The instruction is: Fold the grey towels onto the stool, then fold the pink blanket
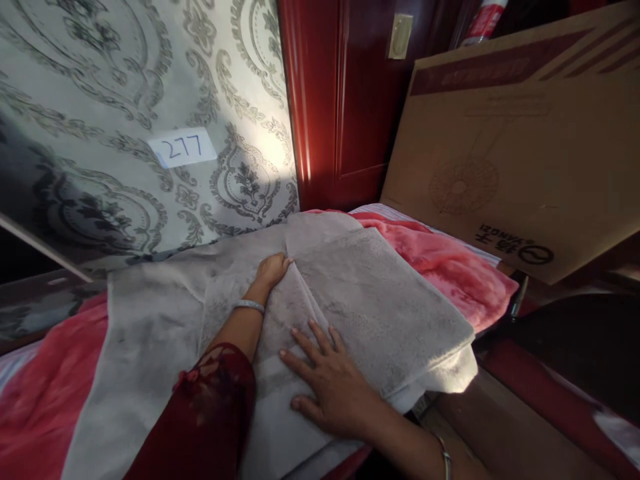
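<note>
A grey towel [380,300] lies spread over a pink blanket [450,267], its right part folded over into a thicker layer. My left hand [271,270] reaches forward with a bracelet on the wrist and pinches the edge of the folded flap near the towel's middle. My right hand [333,383] lies flat on the near part of the towel, fingers spread, pressing it down. A dark red lace sleeve covers my left forearm.
A large cardboard box [520,153] leans at the right behind the blanket. A patterned wall with a paper label reading 277 [184,147] stands at the left, and a red wooden door [345,107] is straight ahead. Dark furniture sits at the lower right.
</note>
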Motion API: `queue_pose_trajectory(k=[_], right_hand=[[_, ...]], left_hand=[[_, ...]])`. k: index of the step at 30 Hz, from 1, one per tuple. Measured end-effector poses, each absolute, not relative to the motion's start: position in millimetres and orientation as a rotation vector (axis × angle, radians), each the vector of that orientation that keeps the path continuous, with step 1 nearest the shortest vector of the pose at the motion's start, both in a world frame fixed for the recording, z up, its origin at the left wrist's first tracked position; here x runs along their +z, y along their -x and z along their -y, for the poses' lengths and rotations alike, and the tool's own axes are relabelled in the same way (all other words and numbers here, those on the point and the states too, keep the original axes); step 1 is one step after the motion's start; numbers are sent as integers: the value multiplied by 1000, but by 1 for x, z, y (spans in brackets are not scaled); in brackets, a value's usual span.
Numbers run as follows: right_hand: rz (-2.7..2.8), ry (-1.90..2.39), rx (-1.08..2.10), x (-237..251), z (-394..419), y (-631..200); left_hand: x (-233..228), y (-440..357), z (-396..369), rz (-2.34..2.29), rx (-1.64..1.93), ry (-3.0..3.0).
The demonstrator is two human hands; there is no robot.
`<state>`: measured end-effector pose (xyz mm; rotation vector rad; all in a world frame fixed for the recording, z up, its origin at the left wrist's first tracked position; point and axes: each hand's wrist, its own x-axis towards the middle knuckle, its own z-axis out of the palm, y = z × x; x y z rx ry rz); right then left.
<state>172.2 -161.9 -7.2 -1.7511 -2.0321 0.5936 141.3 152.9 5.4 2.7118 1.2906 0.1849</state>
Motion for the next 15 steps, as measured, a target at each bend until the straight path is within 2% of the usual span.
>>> queue_pose_trajectory(k=[11, 15], right_hand=[[2072, 1773, 528, -8, 161, -171], [2070, 1755, 475, -13, 161, -169]], left_hand=[[54, -111, -142, -1235, 114, -2777], [45, -77, -106, -1175, 76, -2848]])
